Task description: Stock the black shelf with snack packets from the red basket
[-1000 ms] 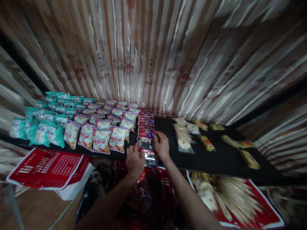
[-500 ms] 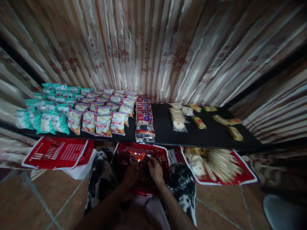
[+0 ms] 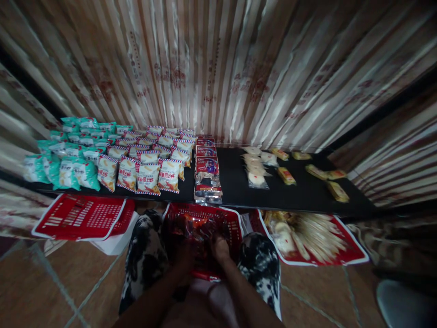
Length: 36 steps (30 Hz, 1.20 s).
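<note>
"Where are the packets (image 3: 198, 223) in hand?"

"Loose in the red middle basket (image 3: 238, 215), between the person's knees (image 3: 260, 255). The left hand (image 3: 187, 255) and the right hand (image 3: 220, 248) are both down inside it."

"And the grip?"

"There is no telling for either. Shadow swallows the left hand's fingers, and the right hand's fade into the dark wrappers, so whether they hold anything does not show."

"What could go wrong?"

"The wrappers look slick and jumbled; a pull on one might drag up a second, or let it slip. Above, the row of red packets (image 3: 207, 166) overlaps down to the front edge of the bench (image 3: 252, 196). A hand rising carelessly could knock its silvery near end askew, or topple the white snack bags (image 3: 148, 177) just left of it."

"What is hard to see?"

"The basket's floor, how many packets it holds, and the blurred far end of the row. A pale, rounded thing (image 3: 403, 303) at lower right is cut off, its nature unclear."
</note>
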### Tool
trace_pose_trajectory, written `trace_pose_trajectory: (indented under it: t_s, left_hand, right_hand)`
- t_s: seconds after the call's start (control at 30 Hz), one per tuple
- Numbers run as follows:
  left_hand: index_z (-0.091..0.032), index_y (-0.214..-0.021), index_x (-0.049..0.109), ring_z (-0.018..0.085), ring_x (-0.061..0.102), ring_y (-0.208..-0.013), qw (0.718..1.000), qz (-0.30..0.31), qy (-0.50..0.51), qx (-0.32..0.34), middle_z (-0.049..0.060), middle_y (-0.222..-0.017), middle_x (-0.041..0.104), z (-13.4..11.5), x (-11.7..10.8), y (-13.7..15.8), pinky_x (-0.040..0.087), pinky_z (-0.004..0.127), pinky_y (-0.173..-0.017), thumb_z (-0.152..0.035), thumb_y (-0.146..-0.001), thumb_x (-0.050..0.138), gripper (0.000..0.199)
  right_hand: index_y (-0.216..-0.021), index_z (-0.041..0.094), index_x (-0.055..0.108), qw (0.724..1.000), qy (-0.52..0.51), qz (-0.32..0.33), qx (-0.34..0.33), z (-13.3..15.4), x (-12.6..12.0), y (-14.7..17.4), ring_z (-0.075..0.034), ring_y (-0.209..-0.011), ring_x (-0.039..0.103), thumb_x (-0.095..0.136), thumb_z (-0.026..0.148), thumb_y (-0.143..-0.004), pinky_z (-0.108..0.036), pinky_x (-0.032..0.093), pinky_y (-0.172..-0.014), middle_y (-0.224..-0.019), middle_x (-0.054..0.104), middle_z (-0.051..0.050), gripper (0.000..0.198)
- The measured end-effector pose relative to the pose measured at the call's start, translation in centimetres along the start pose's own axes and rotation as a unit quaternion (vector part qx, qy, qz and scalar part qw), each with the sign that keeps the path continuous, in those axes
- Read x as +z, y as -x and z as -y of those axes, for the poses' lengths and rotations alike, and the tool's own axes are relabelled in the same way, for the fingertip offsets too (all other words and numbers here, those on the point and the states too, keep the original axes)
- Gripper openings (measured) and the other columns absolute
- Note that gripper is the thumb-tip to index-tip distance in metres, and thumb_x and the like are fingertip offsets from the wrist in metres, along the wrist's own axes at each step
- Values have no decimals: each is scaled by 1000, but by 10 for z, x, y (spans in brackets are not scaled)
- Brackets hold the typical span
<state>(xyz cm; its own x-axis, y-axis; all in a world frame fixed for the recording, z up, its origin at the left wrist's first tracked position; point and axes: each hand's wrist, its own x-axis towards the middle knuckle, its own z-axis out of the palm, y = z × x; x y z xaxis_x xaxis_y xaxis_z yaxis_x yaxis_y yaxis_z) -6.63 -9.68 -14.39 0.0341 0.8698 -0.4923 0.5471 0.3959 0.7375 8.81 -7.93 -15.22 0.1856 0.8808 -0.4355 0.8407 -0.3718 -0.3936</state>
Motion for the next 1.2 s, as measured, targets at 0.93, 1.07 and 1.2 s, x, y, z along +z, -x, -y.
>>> trace_pose_trajectory:
  t_s: [0.93,1.07,1.2]
  left_hand:
    - [-19,-63,47,13,55,-65,948,29,258,183,-1,-64,59,-55,-27,59,44,26,-68,-52,-69,58,35]
    - [-20,-60,47,15,58,-67,960,-31,228,159,-1,-63,60,-53,-23,56,45,26,-70,-44,-73,54,28]
    - [-20,-59,47,15,57,-67,977,-65,179,98,-1,-60,57,-34,-19,44,44,26,-70,-30,-74,52,19]
  right_hand:
    - [-95,19,60,722,-690,-13,-47,18,-116,115,-21,-66,67,79,40,-53,-34,52,-66,-74,72,-2,50]
    - [-96,16,61,763,-645,-8,-43,10,-95,107,-24,-71,68,72,46,-61,-35,52,-68,-77,72,-5,47]
    - [-93,15,64,915,-398,-65,-19,2,-75,84,-26,-87,67,48,43,-81,-34,50,-77,-87,72,-11,35]
